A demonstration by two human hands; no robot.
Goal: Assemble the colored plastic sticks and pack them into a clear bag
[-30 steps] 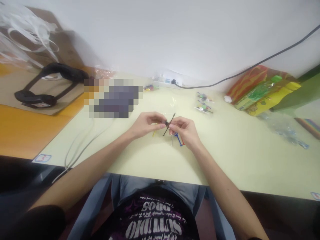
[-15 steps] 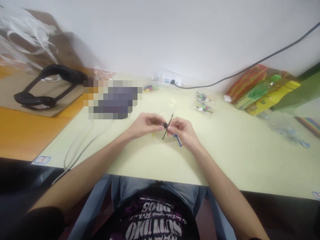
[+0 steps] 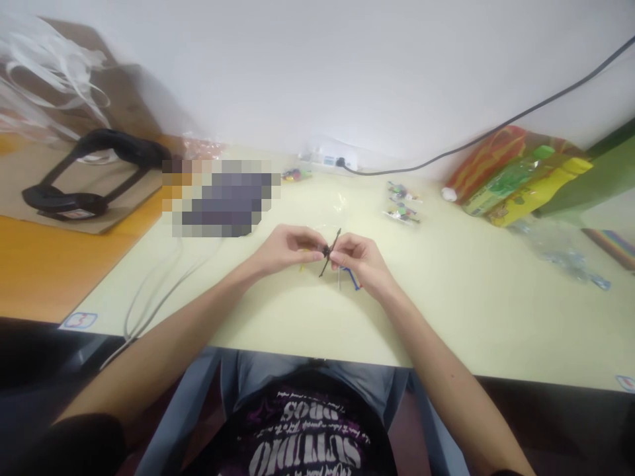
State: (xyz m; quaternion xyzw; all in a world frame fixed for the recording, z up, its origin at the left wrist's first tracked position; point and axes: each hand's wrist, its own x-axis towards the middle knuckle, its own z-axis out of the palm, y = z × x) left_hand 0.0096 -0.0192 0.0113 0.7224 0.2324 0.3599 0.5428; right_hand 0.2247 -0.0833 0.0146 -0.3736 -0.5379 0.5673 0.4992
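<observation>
pale table (image 3: 486, 304) under hands (image 3: 362, 261), white wall (image 3: 307, 73)

a thin black rod (image 3: 336, 238) is between the left hand (image 3: 288, 250) and right hand (image 3: 364, 261), over a pale yellow tabletop (image 3: 278, 317). two clear plastic packets (image 3: 403, 213) lie behind, to the right; a black curved frame (image 3: 119, 141) lies far left on flat brown cardboard (image 3: 20, 165).

Table (image 3: 292, 317) first: smooth, low satin sheen. Above it, dark rod (image 3: 336, 240), dull plastic by look. Blue stick (image 3: 354, 280), smooth plastic too. Toward back edge, packets (image 3: 402, 214): crinkly clear film, catching light! Bottles (image 3: 520, 182) there, glossy plastic. Below front edge, shirt (image 3: 307, 410): matt cloth.
</observation>
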